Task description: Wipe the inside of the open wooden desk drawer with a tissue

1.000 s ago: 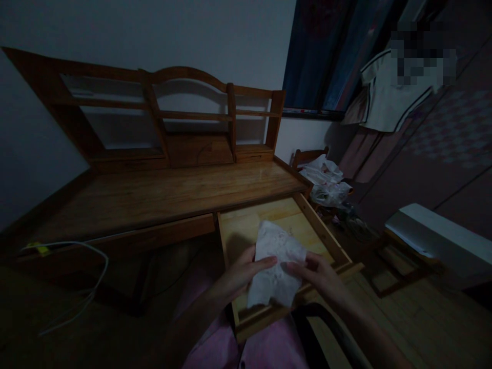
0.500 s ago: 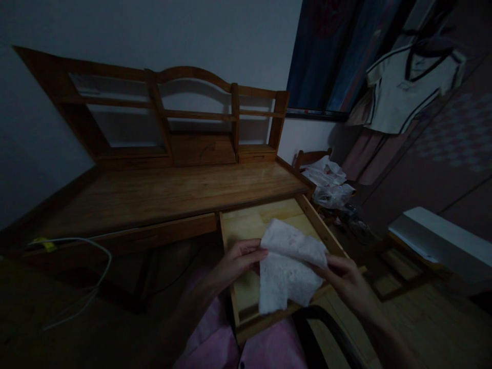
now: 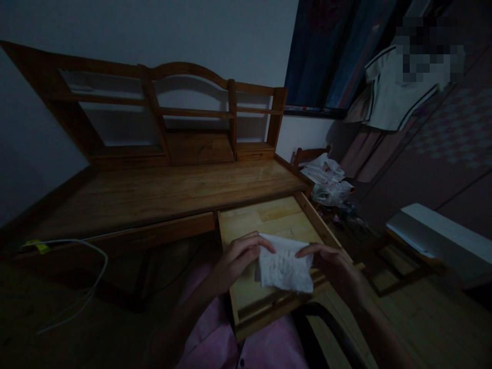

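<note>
A white cloth or wipe [image 3: 286, 269], creased and folded over, hangs between my two hands above the pulled-out wooden drawer [image 3: 265, 212]. My left hand [image 3: 244, 256] grips its upper left edge, thumb and fingers closed on it. At its upper right, my right hand [image 3: 330, 259] pinches the other side. Small dark marks lie on the drawer's pale bottom beyond the cloth. The cloth covers part of the drawer's front end.
The wooden desk [image 3: 184, 189] carries a shelf unit [image 3: 200, 113] at its back. A white cable [image 3: 102, 261] hangs off the left front edge. Plastic bags [image 3: 326, 177] rest on a chair at the right. A stool [image 3: 407, 256] bears a white object. A shirt [image 3: 388, 102] hangs above.
The cloth has been folded over into a smaller piece and my hands have come closer together. More of the drawer's bottom shows now. The view has shifted slightly.
</note>
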{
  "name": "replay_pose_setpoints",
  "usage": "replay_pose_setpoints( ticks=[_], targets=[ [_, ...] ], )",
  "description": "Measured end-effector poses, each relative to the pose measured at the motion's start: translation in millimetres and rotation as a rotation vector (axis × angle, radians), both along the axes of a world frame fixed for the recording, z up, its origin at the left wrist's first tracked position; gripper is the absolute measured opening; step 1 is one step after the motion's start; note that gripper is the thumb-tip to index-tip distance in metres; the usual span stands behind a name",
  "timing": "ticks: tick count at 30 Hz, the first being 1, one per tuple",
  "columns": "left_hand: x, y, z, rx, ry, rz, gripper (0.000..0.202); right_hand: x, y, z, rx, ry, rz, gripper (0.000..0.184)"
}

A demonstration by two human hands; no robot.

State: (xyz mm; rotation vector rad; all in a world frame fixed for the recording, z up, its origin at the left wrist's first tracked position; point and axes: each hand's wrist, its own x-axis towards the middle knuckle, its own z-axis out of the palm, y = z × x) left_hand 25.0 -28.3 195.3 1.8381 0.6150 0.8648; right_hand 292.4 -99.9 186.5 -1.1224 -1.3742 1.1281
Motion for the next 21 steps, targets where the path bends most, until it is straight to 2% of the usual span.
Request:
replay_pose_setpoints(
  ticks=[2, 4, 5, 8, 12, 16, 18, 21],
  targets=[
    [6.5, -3.7, -3.5, -0.034, 0.009, 0.067, 0.035, -7.0, 5.1, -6.0, -0.011, 0.066, -0.096, 0.043],
    [13.2, -7.1, -8.7, -0.086, 0.012, 0.125, 0.026, -17.2, 8.6, -8.6, -0.051, 0.108, -0.204, 0.033],
    [15.6, -8.7, -11.2, -0.113, 0.01, 0.132, 0.024, -23.0, 9.5, -8.7, -0.09, 0.14, -0.225, 0.035],
    [16.7, -12.8, -15.5, -0.157, -0.013, 0.092, 0.024, -38.9, 9.2, -6.8, -0.248, 0.26, -0.141, 0.062],
    [7.2, -15.7, -12.5, -0.283, -0.061, -0.007, 0.026, -48.0, 5.5, -6.7, -0.403, 0.373, -0.018, 0.05],
    [-1.8, -14.8, -9.5, -0.46, -0.128, -0.135, 0.038, -46.8, 3.0, -7.8, -0.418, 0.452, 0.028, 0.043],
    [-4.8, -12.2, -10.6, -0.498, -0.146, -0.181, 0.045, -44.5, 3.2, -7.8, -0.408, 0.48, 0.023, 0.042],
    [-9.3, -6.0, -14.3, -0.506, -0.165, -0.208, 0.05, -39.4, 5.0, -8.0, -0.359, 0.513, -0.063, 0.04]
  ],
)
